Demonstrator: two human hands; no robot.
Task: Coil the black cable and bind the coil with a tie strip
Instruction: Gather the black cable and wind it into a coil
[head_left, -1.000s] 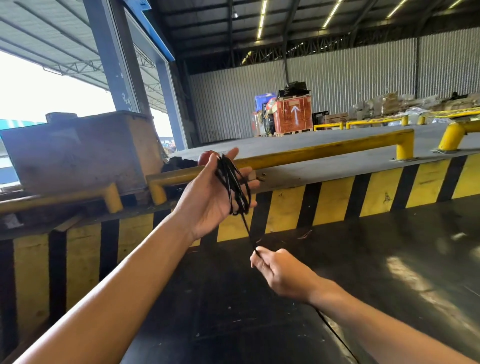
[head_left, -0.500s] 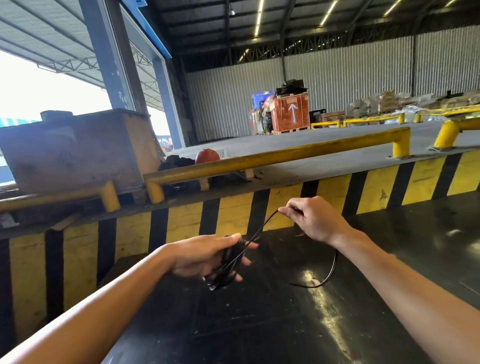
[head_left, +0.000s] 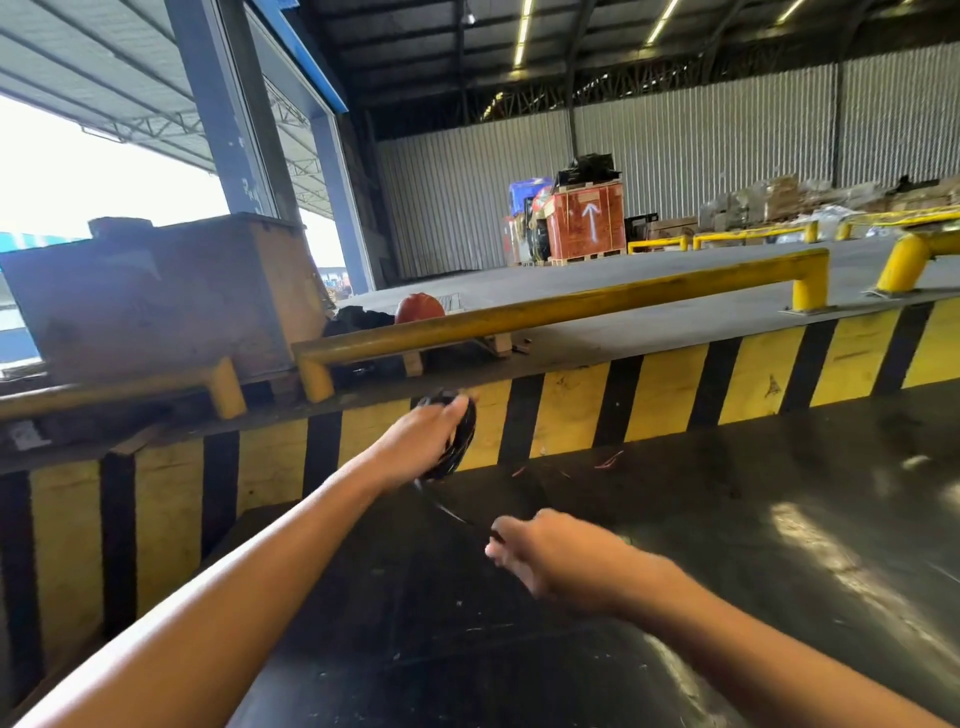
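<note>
My left hand (head_left: 423, 439) is raised at centre, in front of the yellow-and-black striped wall, and grips a bundle of black cable loops (head_left: 464, 435) wound around the palm. A single strand of the black cable runs down and to the right from the bundle to my right hand (head_left: 545, 553). That hand is lower, over the dark surface, blurred by motion, and pinches the strand near its free end. No tie strip is in view.
A dark glossy work surface (head_left: 727, 545) lies under both hands. Behind it stand a striped barrier wall (head_left: 670, 400) and a yellow guard rail (head_left: 571, 306). An orange hard hat (head_left: 420, 307) and a large brown box (head_left: 171, 291) sit beyond.
My right hand has swung from up at the right down to below the left hand, pulling the cable strand with it. My left hand has risen with the coil.
</note>
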